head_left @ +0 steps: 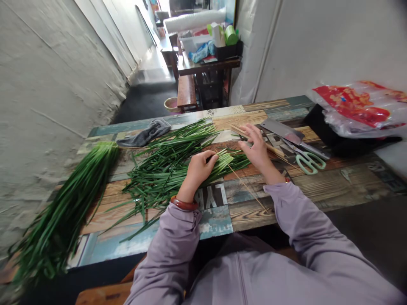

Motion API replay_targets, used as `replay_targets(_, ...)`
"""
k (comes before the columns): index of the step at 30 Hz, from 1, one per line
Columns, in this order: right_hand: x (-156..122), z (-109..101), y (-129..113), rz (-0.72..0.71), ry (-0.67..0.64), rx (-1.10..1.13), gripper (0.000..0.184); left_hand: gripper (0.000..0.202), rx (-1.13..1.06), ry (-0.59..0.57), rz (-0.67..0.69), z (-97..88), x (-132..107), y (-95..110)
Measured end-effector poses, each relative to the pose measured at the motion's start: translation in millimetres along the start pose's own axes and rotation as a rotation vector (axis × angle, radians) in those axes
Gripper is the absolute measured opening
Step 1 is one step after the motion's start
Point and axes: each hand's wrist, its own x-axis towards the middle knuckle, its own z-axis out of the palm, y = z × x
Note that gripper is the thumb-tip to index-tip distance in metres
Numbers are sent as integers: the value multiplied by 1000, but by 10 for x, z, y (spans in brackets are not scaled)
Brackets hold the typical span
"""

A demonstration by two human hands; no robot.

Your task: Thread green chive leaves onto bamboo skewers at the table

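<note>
Nearest the person, one loose skewer (246, 186) lies slantwise on the table (333, 182), just in front of the bundle (230, 161). The bundle is a small sheaf of chives, lying flat with its pale cut ends pointing right. The left hand (199, 169) is closed round it, fingers wrapped over the top and pressing it to the wood. The right hand (257, 148) is just right of the bundle, wide and flat with spread fingers and nothing in it. Its fingertips reach over the skewers (237, 128) behind the bundle; I cannot tell whether they touch.

To my eye the grip does best close to the cut ends, with the stalks level and packed tight so none slips out of line. The blades sit close, so the right hand should stay low over the sticks.

Right of the bundle lie scissors (307, 162), and behind them a cleaver (282, 129). Left of the bundle spreads a loose heap (165, 165) of chives, and further left a big bunch (70, 203). Far behind the bundle on the left is a grey cloth (146, 133), and far right a plastic bag (359, 106).
</note>
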Motion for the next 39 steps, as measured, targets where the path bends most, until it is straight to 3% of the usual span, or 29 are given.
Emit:
replay_targets(2, -76, 60, -87, 84, -126, 177, 44, 25, -19, 27, -9, 0, -3, 5)
replay_targets(4, -166, 117, -196, 185, -262, 307, 43, 25, -29, 51, -20, 0, -5, 9)
replay_targets(7, -287, 193, -348, 243, -431, 310, 45, 25, -47, 64, -11, 0, -7, 6)
replay_targets(9, -339, 238, -409, 214, -466, 262, 42, 26, -69, 72, 7, 2, -8, 0)
replay_targets(14, -374, 290, -415, 137, -435, 265, 47, 28, -95, 67, 13, 6, -6, 1)
replay_targets(20, -386, 308, -383, 159, -399, 259, 56, 29, -42, 47, 9, 38, 9, 17)
replay_targets(28, -338, 301, -331, 194, -415, 249, 46, 28, 20, 39, -6, 84, 15, 5)
replay_targets(31, -305, 278, -340, 196, -361, 248, 48, 28, 15, 37, -3, 93, 10, 6)
replay_targets(39, -308, 341, -385, 128, -307, 52, 48, 24, 66, 14, 15, 83, 4, 23)
